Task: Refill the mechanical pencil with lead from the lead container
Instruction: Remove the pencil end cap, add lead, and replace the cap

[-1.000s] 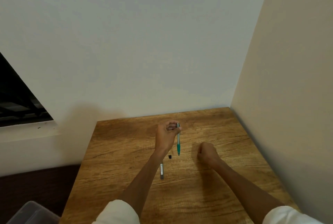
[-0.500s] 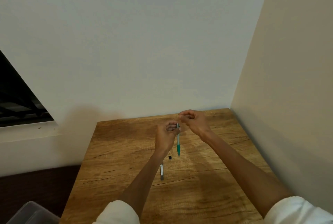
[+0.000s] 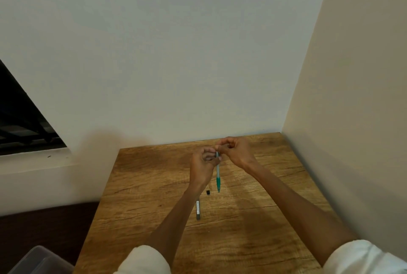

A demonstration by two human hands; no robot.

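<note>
Left hand (image 3: 203, 163) clamps the pencil (image 3: 218, 174) upright above the table (image 3: 264, 218). Right hand (image 3: 235, 152) fingers pinched together at its top; contents unclear. Lead container (image 3: 198, 209) lies below. Misalignment could snap lead.

Wooden table (image 3: 141, 187) pushed into a corner of pale walls (image 3: 176, 53); dark window (image 3: 19, 123) at left, translucent bin (image 3: 37, 260) below the table's near-left corner.
</note>
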